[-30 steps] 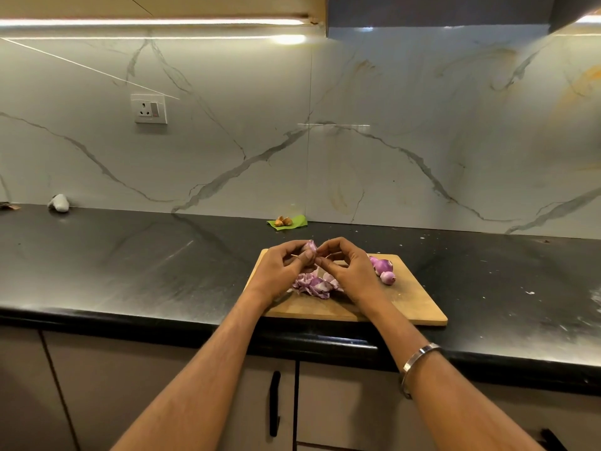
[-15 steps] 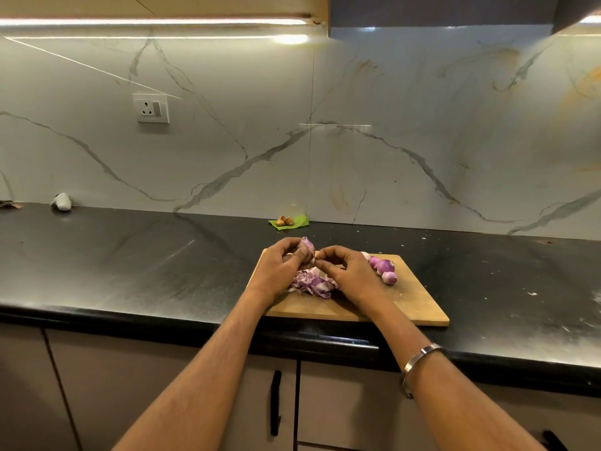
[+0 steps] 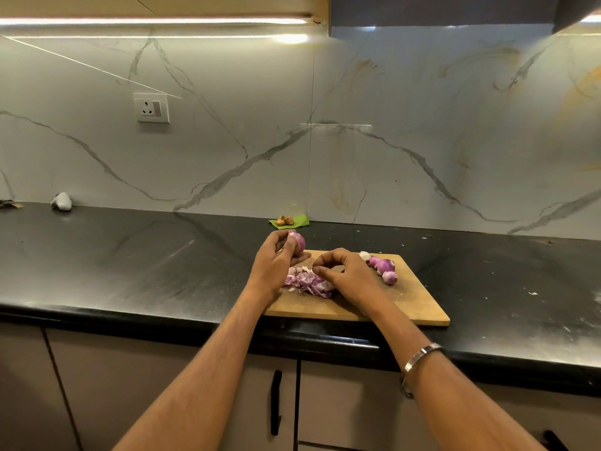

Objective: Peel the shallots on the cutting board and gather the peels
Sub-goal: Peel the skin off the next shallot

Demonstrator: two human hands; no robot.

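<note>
My left hand (image 3: 276, 265) has lifted a little since half a second ago and now grips the purple shallot (image 3: 297, 244) between curled fingers and thumb, above the far left corner of the wooden cutting board (image 3: 419, 304). My right hand (image 3: 349, 276) has pulled away from the shallot, which it was touching before, and hovers over the board. Its thumb and forefinger are pinched together; whether a scrap of skin sits between them I cannot tell. The peel pile (image 3: 309, 283) lies just below both sets of fingertips, unchanged. Three more shallots (image 3: 383, 270) rest just right of my right fingers, where they were.
</note>
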